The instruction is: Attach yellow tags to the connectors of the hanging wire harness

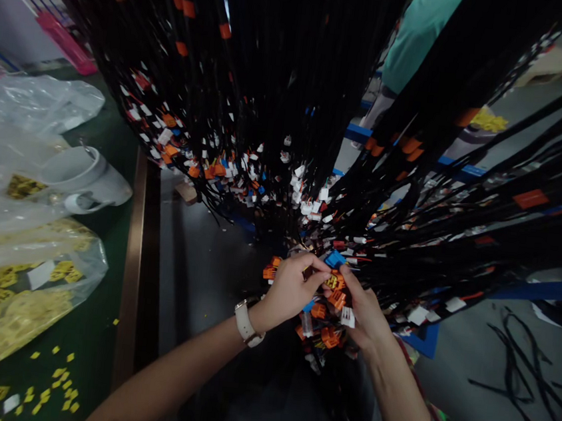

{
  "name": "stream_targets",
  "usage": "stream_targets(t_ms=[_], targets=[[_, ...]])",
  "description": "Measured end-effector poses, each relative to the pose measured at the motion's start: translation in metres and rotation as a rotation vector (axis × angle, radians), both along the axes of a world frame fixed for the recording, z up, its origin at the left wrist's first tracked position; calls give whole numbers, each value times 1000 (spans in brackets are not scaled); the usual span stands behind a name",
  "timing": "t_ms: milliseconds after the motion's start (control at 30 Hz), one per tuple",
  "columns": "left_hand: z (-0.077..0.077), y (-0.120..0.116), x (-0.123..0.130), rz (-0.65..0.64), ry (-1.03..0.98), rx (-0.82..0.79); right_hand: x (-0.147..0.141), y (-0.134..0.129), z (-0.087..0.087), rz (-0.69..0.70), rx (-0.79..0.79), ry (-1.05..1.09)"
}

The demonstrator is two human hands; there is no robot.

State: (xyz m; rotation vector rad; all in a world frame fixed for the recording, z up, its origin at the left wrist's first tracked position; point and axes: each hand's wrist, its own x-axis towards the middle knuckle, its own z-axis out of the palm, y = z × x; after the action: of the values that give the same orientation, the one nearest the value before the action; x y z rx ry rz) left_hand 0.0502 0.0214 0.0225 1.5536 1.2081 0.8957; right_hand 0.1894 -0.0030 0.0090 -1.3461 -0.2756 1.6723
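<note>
In front of my body, my right hand [363, 309] is closed around a cluster of wire connectors. Its fingers hold an orange connector [338, 281] that has a yellow insert [332, 282] in its face. My left hand [293, 285] is in a pinch against the left side of that connector; what lies between its fingertips is hidden. Around the fingers are a blue connector [335, 259], a white connector [348, 317] and more orange connectors [330, 337]. They belong to black cable harnesses, whose lower ends bunch at my hands.
Many black cable bundles [288, 50] hang ahead, with connectors at their ends. On the green table [90, 351] at left lie plastic bags [26, 291] of yellow parts, loose yellow pieces [59, 373] and a grey jug [98, 178]. A person in green [419, 37] stands behind the cables.
</note>
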Motion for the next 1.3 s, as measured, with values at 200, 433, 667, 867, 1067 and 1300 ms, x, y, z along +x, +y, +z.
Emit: stream_targets(t_ms=[200, 433, 667, 867, 1067, 1300], targets=[[-1, -1, 1, 1, -72, -72, 1, 0, -2, -11, 8, 36], [10, -4, -4, -87, 117, 292, 0, 2, -1, -74, -30, 101], [16, 0, -10, -199, 200, 382, 0, 2, 0, -104, -27, 89], [24, 0, -15, -250, 346, 322, 1, 2, -1, -75, -25, 84], [17, 3, -10, -50, -26, -93, 1, 2, -2, -29, -11, 75], [10, -4, 6, 70, -375, -490, 2, 2, -5, -15, -18, 81]])
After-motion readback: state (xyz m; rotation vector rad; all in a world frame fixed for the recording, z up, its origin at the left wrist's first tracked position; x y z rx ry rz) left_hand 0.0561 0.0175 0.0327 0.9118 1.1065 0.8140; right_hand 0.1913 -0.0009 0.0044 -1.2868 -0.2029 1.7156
